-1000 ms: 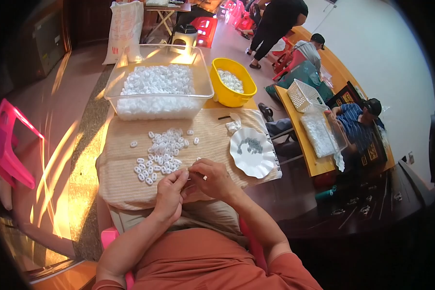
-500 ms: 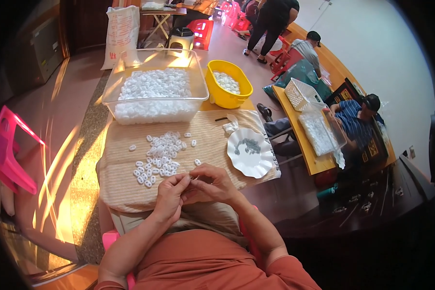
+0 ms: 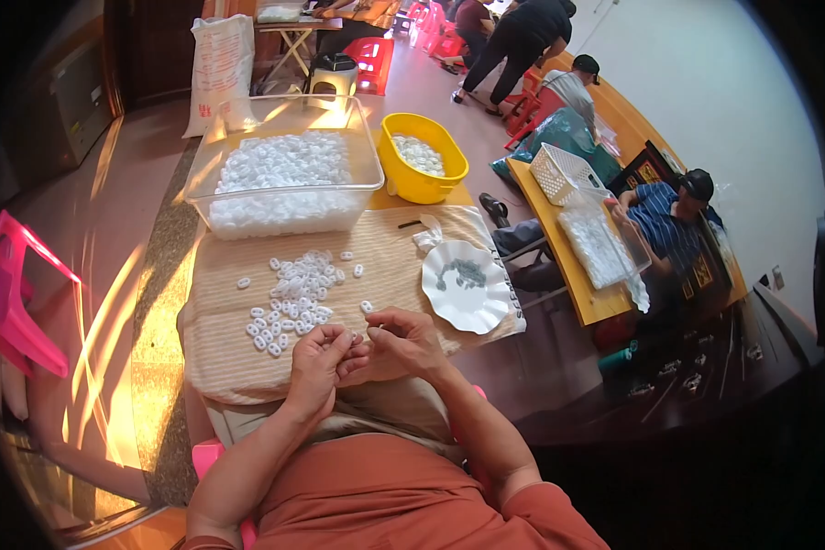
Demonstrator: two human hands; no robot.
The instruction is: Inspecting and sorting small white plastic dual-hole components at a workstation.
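Observation:
Above the near edge of the striped cloth, my left hand (image 3: 322,363) is closed, thumb and fingers pinched on something too small to make out. Just to its right, my right hand (image 3: 405,340) pinches thumb against forefinger, and whatever lies between them is hidden. A narrow gap parts the two hands. Beyond them spreads a loose pile of small white oval plastic pieces with two holes (image 3: 298,286). One stray white piece (image 3: 367,306) lies by my right fingertips. To the right, a white scalloped plate (image 3: 472,315) carries a heap of tiny grey-green bits (image 3: 463,274).
Behind the pile stand a clear plastic bin (image 3: 284,200) full of white pieces and a yellow tub (image 3: 456,163). A pink stool (image 3: 27,302) is at left. At right, a seated person (image 3: 665,215) works at a yellow table (image 3: 605,304) with a white basket (image 3: 564,174).
My hands, together before, have drawn apart, the right one moving slightly away from the left. The whole view has shifted a little. The pile looks the same.

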